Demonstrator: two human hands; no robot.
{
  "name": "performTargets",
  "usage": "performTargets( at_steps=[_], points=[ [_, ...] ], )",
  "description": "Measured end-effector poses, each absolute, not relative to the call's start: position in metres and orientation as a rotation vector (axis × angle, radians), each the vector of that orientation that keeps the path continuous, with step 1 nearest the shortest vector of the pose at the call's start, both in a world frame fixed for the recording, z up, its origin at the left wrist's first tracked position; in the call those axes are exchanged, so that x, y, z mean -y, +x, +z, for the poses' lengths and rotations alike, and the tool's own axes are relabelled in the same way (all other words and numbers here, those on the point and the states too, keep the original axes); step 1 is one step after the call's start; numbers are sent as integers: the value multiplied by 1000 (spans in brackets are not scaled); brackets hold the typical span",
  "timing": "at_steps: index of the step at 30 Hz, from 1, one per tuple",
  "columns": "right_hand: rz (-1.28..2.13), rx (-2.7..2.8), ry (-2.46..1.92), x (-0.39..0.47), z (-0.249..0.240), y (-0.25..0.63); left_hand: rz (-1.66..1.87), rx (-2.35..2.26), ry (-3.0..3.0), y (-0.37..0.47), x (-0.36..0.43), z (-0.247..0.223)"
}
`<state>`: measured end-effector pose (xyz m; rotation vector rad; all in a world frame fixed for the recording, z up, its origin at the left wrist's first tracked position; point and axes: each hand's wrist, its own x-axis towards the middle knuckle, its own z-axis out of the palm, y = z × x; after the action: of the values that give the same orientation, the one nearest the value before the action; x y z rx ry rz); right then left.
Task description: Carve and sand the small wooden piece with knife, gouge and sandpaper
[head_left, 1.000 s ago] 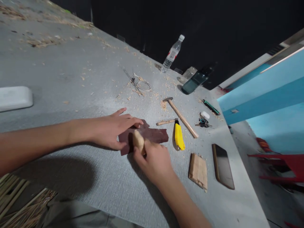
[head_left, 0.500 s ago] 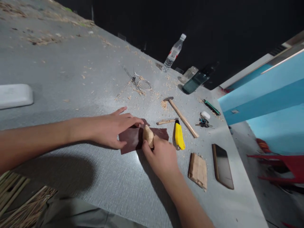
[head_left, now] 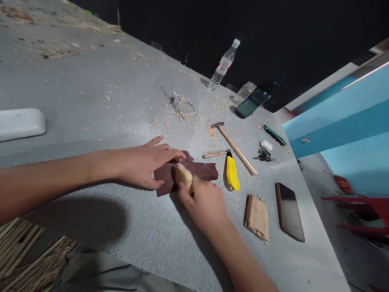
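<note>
My right hand (head_left: 204,202) pinches a small carved piece of wood (head_left: 183,177), pale and rounded, between thumb and fingers. The wood rests against a dark reddish-brown sheet of sandpaper (head_left: 165,180) lying on the grey table. Spread across the sheet's left part, my left hand (head_left: 147,164) has its fingers apart and presses the paper down. Just right of the sandpaper lies a yellow utility knife (head_left: 232,173). A short wooden-handled tool (head_left: 214,154) and a hammer (head_left: 237,149) lie beyond it.
A wood block (head_left: 257,219) and a phone (head_left: 289,211) lie to the right. Farther back stand a water bottle (head_left: 225,65) and a dark bottle (head_left: 253,101). Keys (head_left: 263,155) and coiled wire (head_left: 185,107) are among wood chips. A white case (head_left: 22,123) sits at left.
My right hand has shifted slightly left over the sandpaper, and the piece of wood now tilts more to the left. My left hand stays in place on the sheet.
</note>
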<state>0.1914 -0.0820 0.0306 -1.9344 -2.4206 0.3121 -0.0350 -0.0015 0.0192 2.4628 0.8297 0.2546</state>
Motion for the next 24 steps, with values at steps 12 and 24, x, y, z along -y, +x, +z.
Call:
performTargets(
  at_steps=[12,24],
  points=[
    [329,2309,-1881,80,25,199,241,-845,2467,-35,1,16],
    [388,2400,-1718,80,24,201,247,-837,2468,-37,1,17]
  ],
)
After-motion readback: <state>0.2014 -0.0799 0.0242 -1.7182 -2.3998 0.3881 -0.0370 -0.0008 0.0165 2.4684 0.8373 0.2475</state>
